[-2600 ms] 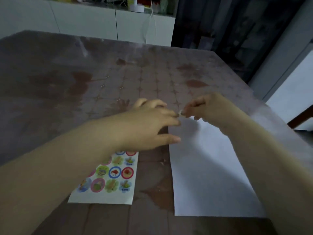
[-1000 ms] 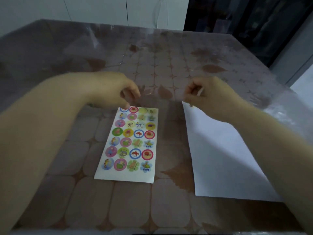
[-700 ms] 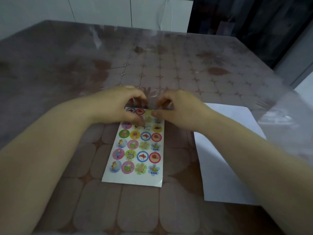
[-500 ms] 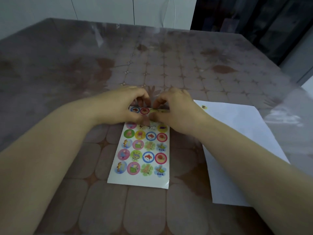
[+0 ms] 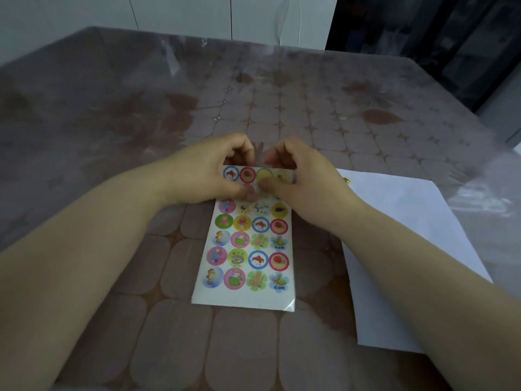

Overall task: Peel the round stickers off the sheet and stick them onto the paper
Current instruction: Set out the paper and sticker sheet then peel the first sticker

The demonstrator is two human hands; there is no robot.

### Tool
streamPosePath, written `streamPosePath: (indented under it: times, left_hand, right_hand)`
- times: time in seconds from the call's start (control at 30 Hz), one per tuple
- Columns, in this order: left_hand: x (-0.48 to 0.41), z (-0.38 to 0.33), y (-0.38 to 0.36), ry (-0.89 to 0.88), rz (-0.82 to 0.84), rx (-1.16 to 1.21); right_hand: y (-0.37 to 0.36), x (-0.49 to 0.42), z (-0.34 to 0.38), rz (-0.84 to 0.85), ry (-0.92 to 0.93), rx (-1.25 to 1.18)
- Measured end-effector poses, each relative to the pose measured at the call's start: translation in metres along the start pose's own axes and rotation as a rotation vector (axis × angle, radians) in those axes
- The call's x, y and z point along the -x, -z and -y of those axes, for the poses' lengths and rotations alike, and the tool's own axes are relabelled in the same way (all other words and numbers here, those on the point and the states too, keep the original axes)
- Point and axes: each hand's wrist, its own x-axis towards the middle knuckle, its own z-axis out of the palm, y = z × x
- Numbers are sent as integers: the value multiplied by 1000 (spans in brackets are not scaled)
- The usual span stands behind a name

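The left hand [image 5: 208, 176] and right hand [image 5: 304, 179] kept fingers [image 5: 248, 193] clamped on the sheet [image 5: 248, 249] at twelve o'clock; curling it back would probably lift the yellow sticker [image 5: 265, 174].

Dim, soft light; wide-angle edge distortion.

Sheet [image 5: 244, 297] white, round stickers [image 5: 242, 259] pink, green, blue, red, yellow with cartoon pictures. Paper [image 5: 417, 227] plain white, one small yellow sticker [image 5: 346, 180]. Table [image 5: 180, 342] brownish, rounded-tile pattern, dark leaf blotches.

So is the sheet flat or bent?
Bent: the sheet curls up at its far end between left hand and right hand; rest flat.
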Motion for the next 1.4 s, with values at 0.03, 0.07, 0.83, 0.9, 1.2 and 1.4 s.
streamPosePath:
  times: [0.03,0.07,0.83,0.9,1.2,1.4]
  left_hand:
    - [-1,0,-1,0,-27,77]
    - [-2,0,-2,5,-59,157]
    - [-8,-11,-22,136,-246,595]
    - [-8,-10,-22,125,-259,596]
    - [-9,-10,-24,164,-285,653]
    - [-7,-9,-22,176,-300,699]
  right_hand:
    - [2,0,-2,-33,2,-19]
    - [4,-1,-3,-63,2,-31]
    - [-2,-1,-10,-489,242,310]
    - [-2,-1,-11,-485,263,326]
    - [-4,1,-9,-444,262,286]
    - [-3,2,-10,-380,255,295]
